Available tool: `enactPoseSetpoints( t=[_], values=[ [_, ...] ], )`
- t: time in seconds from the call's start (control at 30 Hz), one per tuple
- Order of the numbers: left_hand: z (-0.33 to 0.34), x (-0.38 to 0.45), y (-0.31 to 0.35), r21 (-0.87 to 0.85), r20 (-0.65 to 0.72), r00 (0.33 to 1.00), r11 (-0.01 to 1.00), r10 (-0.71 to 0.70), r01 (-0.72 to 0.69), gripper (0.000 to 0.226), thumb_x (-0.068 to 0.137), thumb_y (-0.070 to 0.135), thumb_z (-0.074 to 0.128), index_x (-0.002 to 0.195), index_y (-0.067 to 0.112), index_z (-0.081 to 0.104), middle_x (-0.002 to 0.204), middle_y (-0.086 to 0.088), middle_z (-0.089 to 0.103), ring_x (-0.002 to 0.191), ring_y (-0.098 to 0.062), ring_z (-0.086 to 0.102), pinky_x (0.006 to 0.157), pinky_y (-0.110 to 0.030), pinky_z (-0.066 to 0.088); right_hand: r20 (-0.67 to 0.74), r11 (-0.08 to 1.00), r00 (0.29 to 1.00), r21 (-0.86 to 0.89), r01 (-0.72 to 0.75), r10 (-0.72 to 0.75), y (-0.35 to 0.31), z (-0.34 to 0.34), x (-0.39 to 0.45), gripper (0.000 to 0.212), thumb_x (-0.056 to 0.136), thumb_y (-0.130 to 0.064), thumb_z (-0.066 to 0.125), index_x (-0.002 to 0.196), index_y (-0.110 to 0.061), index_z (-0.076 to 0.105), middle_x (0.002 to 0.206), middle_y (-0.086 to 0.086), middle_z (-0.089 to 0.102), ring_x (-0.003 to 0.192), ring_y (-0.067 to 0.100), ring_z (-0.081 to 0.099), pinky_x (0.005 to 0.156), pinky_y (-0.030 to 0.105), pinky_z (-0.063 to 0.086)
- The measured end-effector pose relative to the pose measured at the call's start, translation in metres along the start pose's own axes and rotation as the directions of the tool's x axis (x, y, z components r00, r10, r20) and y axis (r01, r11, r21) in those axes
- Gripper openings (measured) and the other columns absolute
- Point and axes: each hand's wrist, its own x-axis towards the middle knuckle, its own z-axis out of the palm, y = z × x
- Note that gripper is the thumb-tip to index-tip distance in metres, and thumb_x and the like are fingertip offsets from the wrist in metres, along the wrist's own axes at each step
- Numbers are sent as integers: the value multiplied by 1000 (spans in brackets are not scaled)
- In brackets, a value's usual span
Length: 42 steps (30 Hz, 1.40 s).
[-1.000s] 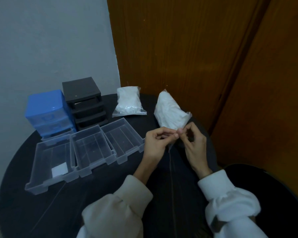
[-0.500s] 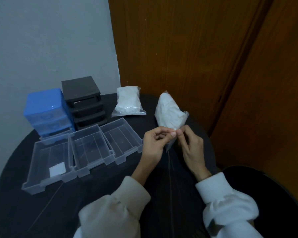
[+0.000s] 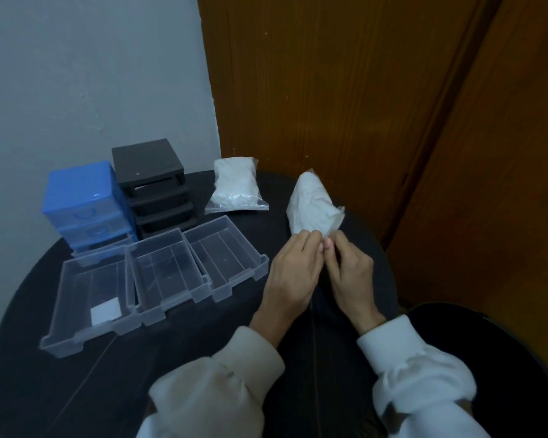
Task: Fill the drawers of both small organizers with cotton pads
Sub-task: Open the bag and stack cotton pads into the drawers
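Since a moment ago both hands are sitting lower on the bag of cotton pads (image 3: 312, 205), right of the clear drawers (image 3: 225, 254); I am keeping left fingers (image 3: 310, 240) and right fingers (image 3: 337, 243) pinched on its opening, peeling gently.

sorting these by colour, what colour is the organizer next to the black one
Blue, with paler translucent drawer fronts. The head view shows it clearly, left of the black organizer.

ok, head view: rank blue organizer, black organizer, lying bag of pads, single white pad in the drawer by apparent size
1-2. blue organizer and black organizer: look alike; blue is nearer, so unsure.
3. lying bag of pads.
4. white pad in the left clear drawer.
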Motion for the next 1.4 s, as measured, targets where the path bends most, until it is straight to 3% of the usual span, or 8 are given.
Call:
enactPoseSetpoints(
  t=[0.23, 0.5, 0.6, 0.67, 0.8, 0.97, 1.13, 1.4],
  values=[
    [-3, 2, -1, 111, -87, 995, 993, -40, 49, 19, 95, 20, 37, 77, 19, 41, 72, 7, 38, 65, -5, 34, 62, -17, 27, -68, 992, 998, -127, -11, 3, -2, -2, 0, 32, 94, -26, 41, 70, -8, 53, 54, -1, 45, 49, 7, 38, 49, 19, 26],
    [-28, 10, -9, 305, -310, 950, 943, -33, 132, 17, 93, 16, 45, 76, 12, 49, 69, -3, 47, 62, -10, 38, 58, -25, 33, -191, 960, 950, -83, -266, 247, 4, -10, 3, 23, 92, -23, 48, 72, -12, 51, 59, -1, 49, 50, 12, 46, 47, 28, 38],
    [-26, 10, -6, 301, -285, 958, 947, -20, 109, 15, 92, 18, 45, 81, 10, 54, 77, -5, 51, 70, -8, 39, 62, -22, 35, -171, 961, 946, 82, -263, 274, 1, -10, 4, 6, 91, -11, 54, 89, -15, 49, 81, -3, 56, 69, 5, 53, 63, 11, 43],
    [-24, 9, -4, 234, -227, 974, 969, -22, 76, 13, 92, 18, 47, 87, 9, 55, 87, -4, 52, 78, -4, 41, 67, -17, 37, -162, 950, 946, 187, -251, 281, 0, -10, 5, 18, 90, -3, 55, 95, -17, 44, 97, -3, 57, 85, 3, 57, 74, 9, 46],
    [-15, 7, 8, -23, -80, 989, 992, -126, 125, 16, 94, 18, 50, 109, 12, 51, 107, -5, 56, 99, -6, 51, 88, -20, 43, -136, 983, 978, 110, -145, 160, 2, -8, 3, 18, 90, 2, 54, 103, -9, 52, 104, -1, 52, 92, 6, 54, 78, 20, 48],
    [-5, 10, 5, 51, -33, 998, 997, -56, 57, 25, 90, 10, 46, 113, 21, 45, 141, -10, 43, 128, -20, 44, 101, -21, 35, -137, 981, 975, 100, -164, 177, 2, -9, 4, 22, 93, -4, 52, 115, -6, 53, 111, 9, 54, 98, 7, 53, 81, 22, 49],
    [3, 10, 1, 91, -36, 999, 996, -20, 23, 50, 83, -13, 51, 128, 6, 54, 139, -14, 48, 129, -20, 41, 110, -26, 29, -183, 983, 970, -55, -174, 162, 2, -7, 4, 34, 95, -18, 45, 125, -5, 53, 118, 10, 60, 104, 11, 55, 84, 14, 41],
    [12, 11, 16, 7, -188, 972, 989, -142, 146, 40, 92, 29, 44, 123, 6, 54, 119, -10, 57, 114, -9, 44, 101, -41, 44, -142, 988, 984, -93, -120, 106, 2, -6, 3, 25, 91, -21, 48, 109, -10, 61, 104, 4, 65, 91, 9, 52, 79, 19, 36]
  ],
)
